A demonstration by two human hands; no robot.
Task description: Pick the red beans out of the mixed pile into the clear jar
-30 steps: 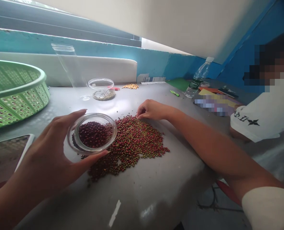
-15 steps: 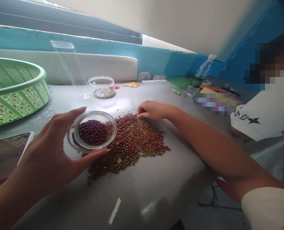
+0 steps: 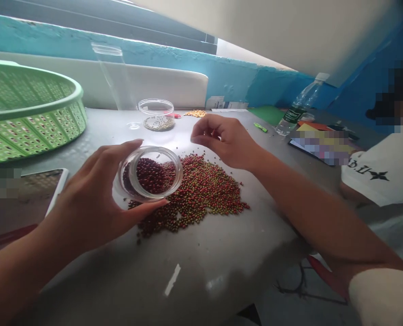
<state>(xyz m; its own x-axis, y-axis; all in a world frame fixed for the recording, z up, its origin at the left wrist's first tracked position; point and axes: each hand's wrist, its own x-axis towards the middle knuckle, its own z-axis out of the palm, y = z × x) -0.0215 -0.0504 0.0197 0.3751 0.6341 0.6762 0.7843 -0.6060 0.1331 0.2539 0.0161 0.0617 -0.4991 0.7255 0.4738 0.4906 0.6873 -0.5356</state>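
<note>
My left hand (image 3: 93, 203) grips a clear round jar (image 3: 178, 174) around its side, the open mouth tilted toward me. Dark red beans (image 3: 149, 174) lie inside it. Under and beside the jar spreads a mixed pile of red and green beans (image 3: 211, 190) on the grey table. Over the far edge of that pile, my right hand (image 3: 225, 138) is raised with thumb and fingertips pinched together; whatever may be between them is hidden. Behind the hands stands a clear open container (image 3: 159, 123) with small pale seeds at its bottom.
At left are a green plastic basket (image 3: 65, 113) and a phone-like device (image 3: 57, 192). A tall clear container (image 3: 115, 81), yellow kernels (image 3: 195, 113) and a water bottle (image 3: 295, 111) are farther back. A person in a white sleeve (image 3: 374, 170) sits at right.
My right hand has lifted off the bean pile and moved up toward the pale-seed container, fingers still pinched. My left hand keeps the jar tilted. The whole view has shifted slightly.
</note>
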